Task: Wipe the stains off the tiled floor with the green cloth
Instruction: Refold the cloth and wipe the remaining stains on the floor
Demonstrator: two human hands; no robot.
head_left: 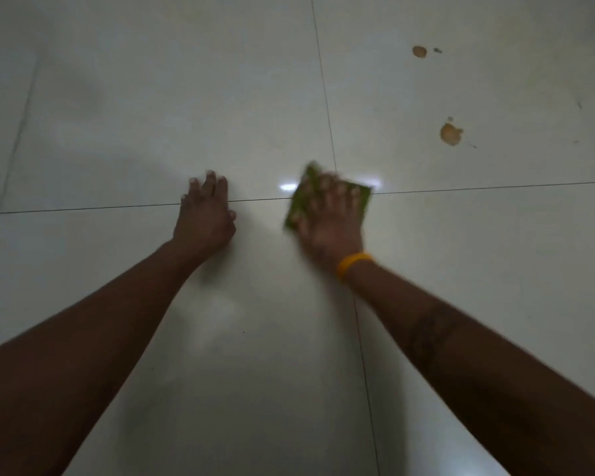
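The right hand (327, 214) is smeared by blur and hides most of the cloth (301, 201); both forearms are cut off at the bottom edge; the specks beside the stains (451, 133) are too small to tell.

Yellow wristband (352, 264) showing at right of centre, looking blurred. Bright light reflection (288, 187) glinting near centre of view. Soft dark shadow (220, 389) spreading across lower middle. Tiny dark speck (243, 332) lying near its upper end.
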